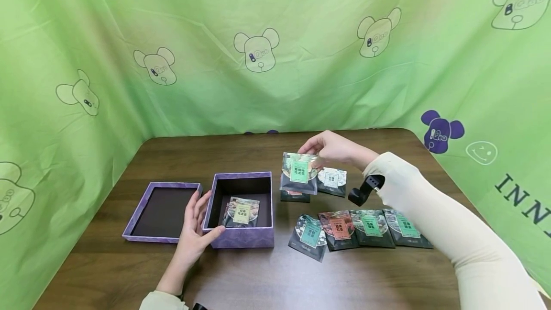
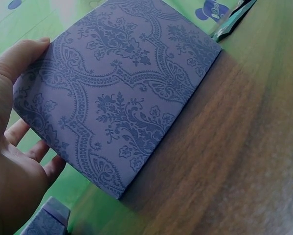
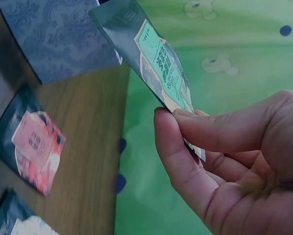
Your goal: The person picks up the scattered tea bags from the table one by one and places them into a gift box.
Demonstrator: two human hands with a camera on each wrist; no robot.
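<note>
Pinching sachet [image 1: 299, 174], holding box [image 1: 243, 238] — yellow-label sachet [image 1: 242, 213] inside, head view only

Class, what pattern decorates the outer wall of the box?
The box has a purple floral scroll pattern, clearest in the left wrist view.

Free room above the purple box [image 1: 243, 239]; left hand [image 1: 193, 233] at its left side

A black strap [image 1: 369, 187] crosses the right of 2 cream sleeves [image 1: 436, 216].
</note>
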